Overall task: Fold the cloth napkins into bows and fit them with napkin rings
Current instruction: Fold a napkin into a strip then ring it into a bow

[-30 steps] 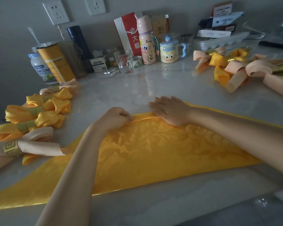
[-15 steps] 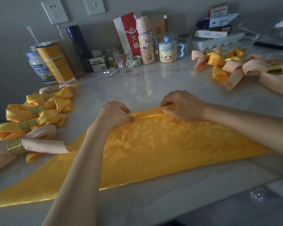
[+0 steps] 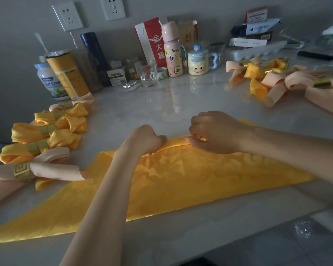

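We pinched the fold of our yellow napkin [image 3: 181, 185].
Left hand [image 3: 146, 140] and right hand [image 3: 216, 131] both clamped it; the upper-centre cartoon mug [image 3: 197, 64] sat lidded.

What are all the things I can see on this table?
yellow napkin: one, golden yellow, spread flat at the front of the counter
finished bows: about five, yellow and peach, ringed, left side
napkin heap: one, yellow and peach, far right
glass: one, clear, back middle
mug: one, pale yellow with a face, back
bottle: one, pink, beside the mug
gift bag: one, red, behind the bottle
flask: one, dark blue, back left
canister: one, yellow, back left
jar: one, white, beside the canister
sockets: two, white, top left
left hand: one, grips the napkin's far fold
right hand: one, pinches the same fold
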